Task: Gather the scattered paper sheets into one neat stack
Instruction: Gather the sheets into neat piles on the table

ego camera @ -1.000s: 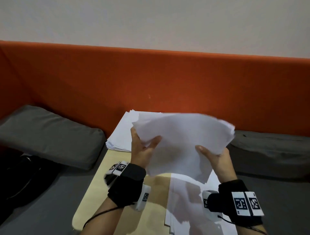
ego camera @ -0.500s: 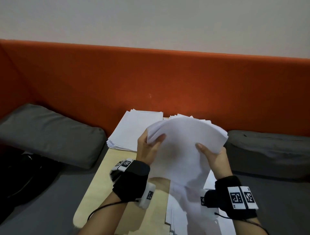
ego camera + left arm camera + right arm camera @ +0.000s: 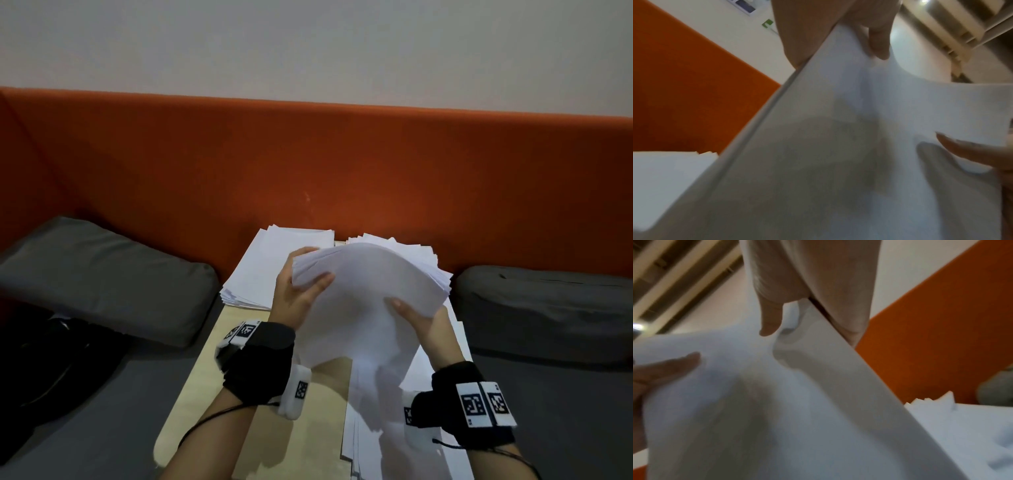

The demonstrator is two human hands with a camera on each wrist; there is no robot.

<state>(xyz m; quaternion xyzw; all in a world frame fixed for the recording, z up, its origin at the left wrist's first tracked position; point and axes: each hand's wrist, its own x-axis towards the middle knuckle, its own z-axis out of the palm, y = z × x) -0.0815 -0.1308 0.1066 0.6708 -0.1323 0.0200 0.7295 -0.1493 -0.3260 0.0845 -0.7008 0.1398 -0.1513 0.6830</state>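
Landmark: wooden table [image 3: 212,394], all places given relative to it
Left stack [image 3: 274,263]: lying at the table's far left corner
Left hand [image 3: 294,301]: gripping the held bundle's left edge, thumb curling over the top sheet
Held bundle [image 3: 363,301]: arching above the table's middle, long axis running left to right between the hands
Right hand [image 3: 424,329]: pinching the bundle's right edge, thumb on top
Loose sheets [image 3: 373,442]: lying on the table's near right part
Coming move: judged a lowering; both hands equally near
View difference: left wrist view is showing the aligned side edge [image 3: 756,129]; right wrist view is showing jagged sheet corners [image 3: 931,400] behind
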